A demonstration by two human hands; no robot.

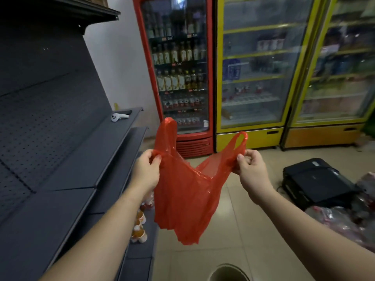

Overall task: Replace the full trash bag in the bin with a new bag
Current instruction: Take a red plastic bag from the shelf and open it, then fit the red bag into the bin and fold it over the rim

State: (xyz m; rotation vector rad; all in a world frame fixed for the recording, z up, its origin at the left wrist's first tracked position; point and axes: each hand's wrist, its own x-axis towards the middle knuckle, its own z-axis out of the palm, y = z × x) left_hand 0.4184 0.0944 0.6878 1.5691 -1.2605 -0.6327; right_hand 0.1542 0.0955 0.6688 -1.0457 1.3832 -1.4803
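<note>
A thin red plastic bag (pixel 182 199) with two loop handles hangs in the air in front of me. My left hand (pixel 147 171) pinches its left rim below one handle. My right hand (pixel 250 169) pinches the right rim below the other handle. The mouth is pulled apart between them and the bag's body droops down. The round rim of a pale bin (pixel 229 273) shows at the bottom edge, below the bag; only its top is in view.
Dark grey shelving (pixel 71 159) runs along the left, with several bottles (pixel 140 230) on its lowest level. A red drinks fridge (pixel 182 78) and yellow fridges (pixel 263 78) stand ahead. A black case (pixel 316 181) and a filled clear bag (pixel 345 224) lie on the tiled floor at right.
</note>
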